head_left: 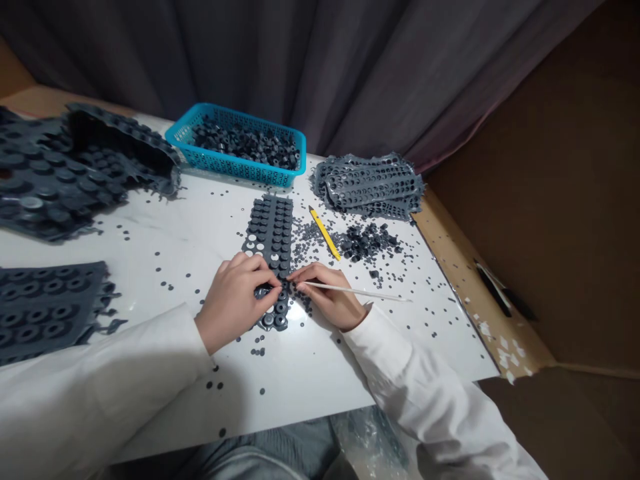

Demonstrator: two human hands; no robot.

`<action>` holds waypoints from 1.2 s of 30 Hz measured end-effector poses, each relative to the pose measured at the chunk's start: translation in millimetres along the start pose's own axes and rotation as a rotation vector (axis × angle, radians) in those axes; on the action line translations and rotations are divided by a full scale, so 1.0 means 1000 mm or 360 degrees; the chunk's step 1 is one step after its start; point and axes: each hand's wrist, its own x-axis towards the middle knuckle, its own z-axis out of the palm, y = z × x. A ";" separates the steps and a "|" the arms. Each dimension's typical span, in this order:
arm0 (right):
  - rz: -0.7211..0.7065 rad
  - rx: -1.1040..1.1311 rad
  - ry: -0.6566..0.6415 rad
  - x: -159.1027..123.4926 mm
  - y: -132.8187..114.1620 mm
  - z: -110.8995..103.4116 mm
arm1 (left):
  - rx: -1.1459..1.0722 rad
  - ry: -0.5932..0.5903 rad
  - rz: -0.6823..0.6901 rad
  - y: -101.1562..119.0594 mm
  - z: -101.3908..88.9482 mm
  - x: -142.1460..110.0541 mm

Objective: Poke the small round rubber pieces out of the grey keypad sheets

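A dark grey moulded rubber sheet (270,223) with rows of round raised parts lies lengthwise before me, with white tabletop showing through several holes on its left side. Over its near half, my left hand (236,297) is closed, thumb and forefinger pinched together at the sheet; what is between them is hidden. My right hand (327,293) grips a thin white stick (363,291), which points out to the right. Its fingertips meet the sheet's right edge, close to the left fingertips. Small dark discs lie around both hands.
A blue basket (240,170) holds many small dark parts. Perforated sheets (370,183) are stacked at the back right, near a yellow pen-like tool (325,233) and a pile of black scraps (370,241). More rubber sheets (50,173) lie left, including one with ring-shaped parts (47,303).
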 end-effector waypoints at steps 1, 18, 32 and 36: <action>0.0041 0.0041 0.0025 0.000 0.000 0.000 | -0.0010 0.0006 -0.0003 0.000 0.000 0.000; -0.0038 0.0151 -0.0203 0.000 -0.005 -0.003 | -0.0101 0.0050 0.0181 -0.008 0.000 -0.005; -0.0290 0.0004 -0.0162 0.000 -0.005 0.000 | -0.0048 0.0087 0.0277 -0.005 -0.001 -0.005; -0.0378 -0.0099 -0.0161 -0.001 -0.006 0.000 | -0.0058 0.0092 0.0278 -0.006 -0.001 -0.005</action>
